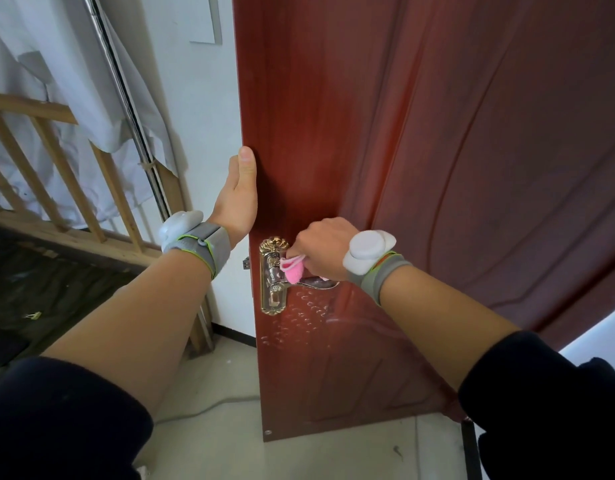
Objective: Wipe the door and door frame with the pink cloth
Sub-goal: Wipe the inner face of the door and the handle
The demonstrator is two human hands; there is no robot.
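White wall (202, 98) and pale floor (334, 455). At the left a wooden railing (39, 161) is draped with white fabric (29, 46), and a metal pole (126, 98) is seen in front of it.

The red-brown door (420, 150) is stood open, its free edge turned toward the camera.

The left hand (238, 199) is set on that edge above the lock. The thumb is laid straight on the door face and the fingers are passed round the edge, out of sight. The edge is judged to be clasped so that the door is steadied.

The right hand (321, 247) is curled tight. The pink cloth (294, 271) is bunched inside it, with one fold left sticking out below the knuckles. The cloth is pressed against the gold handle plate (273, 292), just where the lever handle (316, 282) springs from it.

Progress, as a judgement:
- The hardware is being wiped at this moment.
- Curved pale marks are noted on the panel just below the lever. They may be wipe traces or damp, so that patch is probably done.
- The upper door face is dull and unmarked. Whether it has been wiped cannot be told.
- The lower panel and the narrow edge are judged to be left.
- No door frame is clearly shown, so nothing can be said of its state. It is presumed outstanding.

The task is judged to be well short of finished.
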